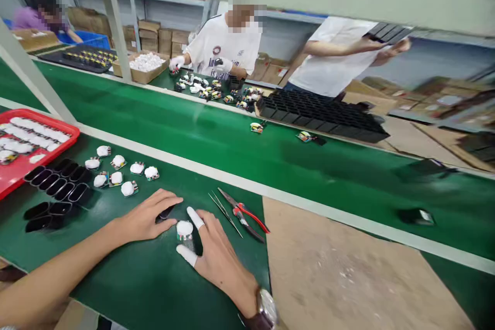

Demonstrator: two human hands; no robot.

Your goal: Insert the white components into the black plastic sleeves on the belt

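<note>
My left hand curves its thumb and fingers around a small black case, largely hidden by the hand, on the green work surface. Just right of it sits a small circuit board with a white pad on top. My right hand, with white finger cots on thumb and forefinger, is spread around that board's right side, fingertips apart. A dark part shows in the shadow under the right palm. Farther left stand several more white-topped boards and rows of black open cases.
Tweezers and red-handled pliers lie right of my hands, beside a cardboard sheet. A red tray of boards stands left. Beyond runs a green conveyor belt carrying boards and black cases; co-workers are across it.
</note>
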